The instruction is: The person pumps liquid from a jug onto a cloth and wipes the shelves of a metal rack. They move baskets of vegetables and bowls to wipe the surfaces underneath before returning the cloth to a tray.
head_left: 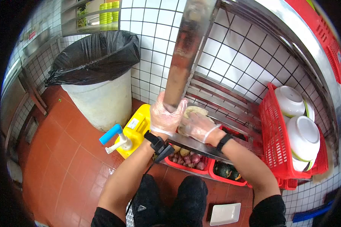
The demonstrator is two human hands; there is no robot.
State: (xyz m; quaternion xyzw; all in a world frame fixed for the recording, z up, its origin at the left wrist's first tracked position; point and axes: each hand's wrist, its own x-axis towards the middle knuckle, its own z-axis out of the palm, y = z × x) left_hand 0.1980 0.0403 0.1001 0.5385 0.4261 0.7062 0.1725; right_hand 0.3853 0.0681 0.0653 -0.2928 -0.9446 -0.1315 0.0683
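Both hands wear clear plastic gloves. My left hand (167, 116) is wrapped round the lower part of the upright metal post (182, 56) of a steel rack. Close beside it, my right hand (201, 128) is closed on a pale, yellowish cloth (197, 110), bunched against the rack by the post. The right hand is slightly blurred and hides part of the cloth. Slatted metal shelf bars (223, 90) run off to the right behind that hand.
Below the shelf sit a red crate (169, 162) of onions and another (231, 182) of dark green squash. A yellow pump jug (140, 117) and a black-lined bin (102, 102) stand left. A red basket (271, 140) holds white bowls (303, 132). A white dish (225, 214) lies low.
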